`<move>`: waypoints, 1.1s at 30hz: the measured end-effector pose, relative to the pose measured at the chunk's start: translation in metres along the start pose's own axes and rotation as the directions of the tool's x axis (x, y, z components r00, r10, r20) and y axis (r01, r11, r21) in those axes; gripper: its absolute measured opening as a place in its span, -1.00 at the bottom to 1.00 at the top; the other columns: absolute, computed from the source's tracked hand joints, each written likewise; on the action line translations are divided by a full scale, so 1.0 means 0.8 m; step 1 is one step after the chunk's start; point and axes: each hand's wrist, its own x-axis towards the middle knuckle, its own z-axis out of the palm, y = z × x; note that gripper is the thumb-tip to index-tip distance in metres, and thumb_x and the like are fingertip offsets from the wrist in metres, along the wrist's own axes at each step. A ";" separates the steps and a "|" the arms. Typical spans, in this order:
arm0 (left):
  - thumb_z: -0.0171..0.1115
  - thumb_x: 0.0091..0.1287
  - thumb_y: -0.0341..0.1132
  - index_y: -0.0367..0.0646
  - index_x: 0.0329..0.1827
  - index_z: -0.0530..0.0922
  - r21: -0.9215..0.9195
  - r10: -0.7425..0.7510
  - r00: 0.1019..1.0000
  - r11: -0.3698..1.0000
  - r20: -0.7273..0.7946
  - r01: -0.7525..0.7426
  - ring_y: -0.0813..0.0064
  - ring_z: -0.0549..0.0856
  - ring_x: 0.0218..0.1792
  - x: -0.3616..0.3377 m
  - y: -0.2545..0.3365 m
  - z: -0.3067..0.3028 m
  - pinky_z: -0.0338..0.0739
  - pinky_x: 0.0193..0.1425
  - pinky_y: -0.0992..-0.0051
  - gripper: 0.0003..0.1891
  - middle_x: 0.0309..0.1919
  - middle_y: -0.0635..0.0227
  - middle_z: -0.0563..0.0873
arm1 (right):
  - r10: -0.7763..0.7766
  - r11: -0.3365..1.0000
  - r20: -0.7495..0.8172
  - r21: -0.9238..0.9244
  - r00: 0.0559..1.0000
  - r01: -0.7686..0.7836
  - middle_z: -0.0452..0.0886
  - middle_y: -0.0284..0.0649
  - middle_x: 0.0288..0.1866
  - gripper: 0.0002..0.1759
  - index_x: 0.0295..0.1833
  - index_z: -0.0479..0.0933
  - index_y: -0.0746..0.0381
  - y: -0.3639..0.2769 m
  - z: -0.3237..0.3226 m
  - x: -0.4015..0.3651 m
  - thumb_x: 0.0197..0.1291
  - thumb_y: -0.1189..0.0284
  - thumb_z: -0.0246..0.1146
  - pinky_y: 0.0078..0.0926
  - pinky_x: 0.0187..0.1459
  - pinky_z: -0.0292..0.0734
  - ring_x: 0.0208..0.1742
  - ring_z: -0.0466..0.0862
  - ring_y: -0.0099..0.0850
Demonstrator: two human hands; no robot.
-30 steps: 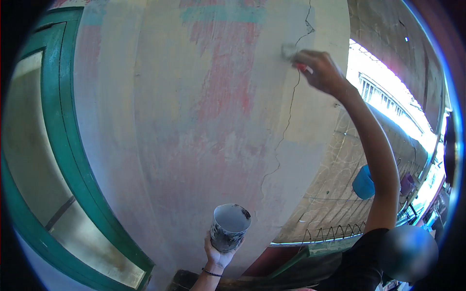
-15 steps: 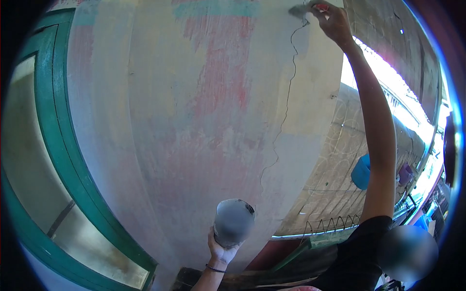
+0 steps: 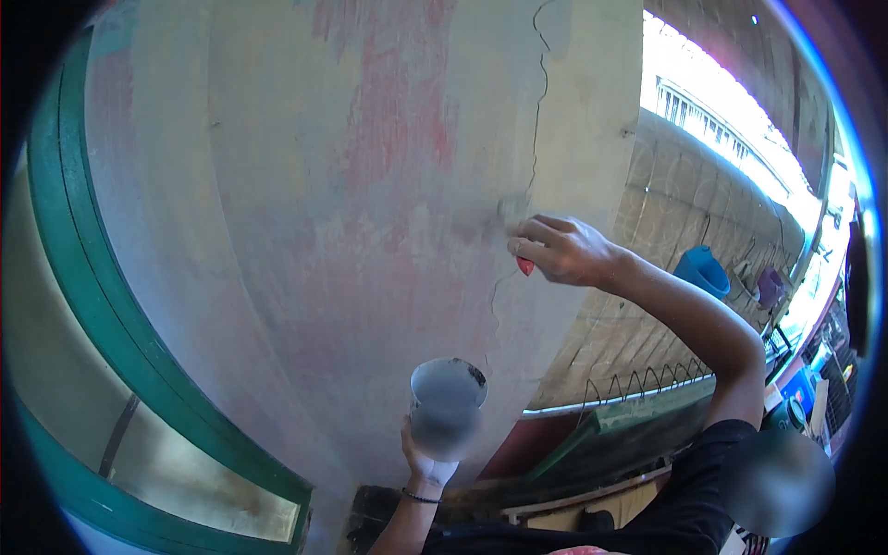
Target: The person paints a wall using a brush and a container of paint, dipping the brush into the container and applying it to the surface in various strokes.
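Note:
My left hand is wrapped round the underside of a whitish round container, held upright low in front of the wall. Dark smears mark its rim, and its lower part is blurred. My right hand grips a putty knife by its red handle. The motion-smeared blade points up, over a long thin crack that runs down the wall. Patches of pink, cream and grey paint cover the wall.
A green-framed door or window curves along the left. Right of the wall hang a blue bucket and a purple container against a patterned sheet. Coiled wire lies below them.
My right hand has come down along the crack with the putty knife, from the top of the wall to about mid-height. My left hand still holds the container. The view has tilted slightly downward.

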 end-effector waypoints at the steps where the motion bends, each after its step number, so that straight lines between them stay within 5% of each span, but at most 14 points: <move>1: 0.08 0.40 0.41 0.08 0.64 0.31 0.013 -0.001 1.000 1.000 -0.007 0.001 -0.08 0.47 0.52 0.000 0.001 0.000 0.29 0.61 -0.28 -0.13 0.54 0.06 0.45 | 0.101 0.987 0.032 0.126 0.994 -0.104 0.69 -0.08 -0.13 -0.73 0.02 0.64 0.19 -0.004 0.000 0.002 0.19 0.59 0.41 -0.31 -0.21 0.75 -0.15 0.77 -0.19; 4: 0.10 0.40 0.41 0.09 0.65 0.30 -0.010 -0.019 1.000 1.000 -0.020 0.019 -0.08 0.46 0.52 0.002 0.000 -0.006 0.28 0.62 -0.28 -0.13 0.54 0.06 0.45 | 0.362 0.861 0.062 0.360 0.930 -0.359 0.68 -0.03 -0.41 -0.85 -0.03 0.68 0.22 0.024 0.001 0.012 0.30 0.55 0.38 -0.23 -0.23 0.66 -0.37 0.73 -0.07; 9: 0.13 0.39 0.40 0.09 0.65 0.30 -0.039 -0.017 1.000 0.999 -0.001 0.017 -0.11 0.46 0.52 0.003 0.000 -0.006 0.27 0.63 -0.28 -0.13 0.54 0.06 0.45 | 0.547 0.816 -0.178 0.331 0.818 -0.474 0.83 -0.15 -0.22 -0.85 -0.09 0.67 0.31 0.145 -0.069 0.059 0.38 0.43 0.41 -0.38 -0.06 0.67 -0.17 0.86 -0.36; 13: 0.19 0.38 0.37 0.07 0.64 0.30 -0.076 0.007 1.000 0.997 -0.006 -0.007 -0.10 0.45 0.52 0.000 -0.003 -0.007 0.32 0.60 -0.30 -0.12 0.54 0.07 0.43 | 0.443 0.874 -0.445 0.022 0.778 -0.485 0.85 -0.16 -0.02 -0.83 0.01 0.71 0.28 0.220 -0.119 0.082 0.36 0.49 0.44 -0.41 0.04 0.73 -0.06 0.86 -0.37; 16: 0.17 0.38 0.40 0.06 0.64 0.30 -0.070 0.018 0.999 0.997 -0.031 -0.020 -0.12 0.45 0.52 -0.002 -0.006 -0.007 0.30 0.61 -0.28 -0.11 0.54 0.04 0.44 | 0.269 0.945 -0.615 0.020 0.741 -0.327 0.82 -0.16 -0.11 -0.84 0.01 0.69 0.31 0.229 -0.144 0.101 0.49 0.43 0.32 -0.33 0.08 0.71 -0.07 0.82 -0.35; 19: 0.14 0.38 0.42 0.05 0.65 0.30 -0.063 0.024 0.999 0.998 -0.049 -0.027 -0.14 0.44 0.52 -0.001 -0.005 -0.007 0.29 0.62 -0.26 -0.10 0.53 0.01 0.44 | -0.011 0.929 -0.468 -0.331 0.884 -0.163 0.83 -0.19 0.11 -0.77 0.06 0.72 0.21 0.246 -0.130 0.075 0.31 0.57 0.44 -0.38 0.14 0.75 0.06 0.85 -0.30; 20: 0.14 0.38 0.43 0.05 0.65 0.30 -0.067 0.025 0.998 0.997 -0.053 -0.029 -0.15 0.44 0.53 -0.001 -0.005 -0.008 0.29 0.61 -0.26 -0.09 0.53 0.01 0.44 | 0.085 0.946 -0.451 -0.243 0.889 -0.214 0.79 -0.19 0.20 -0.71 0.08 0.71 0.17 0.232 -0.106 0.073 0.28 0.66 0.40 -0.36 0.21 0.75 0.18 0.81 -0.25; 23: 0.14 0.37 0.43 0.04 0.65 0.29 -0.042 0.029 0.998 0.999 -0.056 -0.032 -0.16 0.44 0.53 -0.002 -0.005 -0.006 0.29 0.61 -0.26 -0.08 0.53 0.00 0.44 | -0.046 0.872 -0.258 -0.482 0.965 -0.088 0.67 -0.18 0.39 -0.65 0.02 0.70 0.11 0.174 -0.048 0.031 0.07 0.54 0.49 -0.30 0.13 0.80 0.35 0.71 -0.22; 24: 0.14 0.37 0.43 0.04 0.65 0.29 -0.034 0.025 0.999 0.999 -0.045 -0.027 -0.15 0.44 0.53 -0.001 -0.004 -0.007 0.29 0.61 -0.26 -0.08 0.53 0.00 0.44 | -0.048 0.884 -0.221 -0.463 0.974 -0.062 0.58 -0.02 0.43 -0.63 0.02 0.64 0.05 0.154 -0.022 0.013 0.06 0.59 0.36 -0.27 0.10 0.81 0.34 0.70 -0.10; 26: 0.14 0.37 0.44 0.05 0.65 0.29 -0.016 0.016 1.000 1.000 -0.026 -0.016 -0.15 0.44 0.53 -0.001 -0.002 -0.010 0.28 0.62 -0.26 -0.08 0.53 0.01 0.44 | -0.096 0.892 -0.142 -0.451 0.985 0.022 0.56 0.12 0.38 -0.73 -0.08 0.60 0.09 0.095 0.002 -0.008 0.08 0.45 0.43 -0.34 0.00 0.84 0.34 0.69 -0.07; 29: 0.13 0.37 0.43 0.05 0.65 0.29 0.006 0.028 0.997 1.000 -0.073 -0.027 -0.13 0.45 0.52 -0.003 -0.001 -0.003 0.27 0.63 -0.26 -0.09 0.54 0.04 0.44 | -0.033 0.948 -0.078 -0.317 0.996 0.006 0.59 0.09 0.32 -0.77 -0.09 0.58 0.13 0.018 0.030 -0.036 0.14 0.49 0.42 -0.39 -0.06 0.86 0.24 0.74 -0.11; 33: 0.14 0.37 0.42 0.06 0.64 0.31 -0.037 0.010 0.999 0.999 -0.049 -0.011 -0.12 0.46 0.52 0.002 0.000 -0.015 0.26 0.63 -0.25 -0.10 0.54 0.06 0.45 | 0.184 0.969 0.021 0.166 0.983 -0.185 0.73 -0.08 -0.06 -0.77 -0.08 0.61 0.15 -0.018 0.030 -0.042 0.14 0.54 0.44 -0.35 -0.23 0.78 -0.11 0.82 -0.27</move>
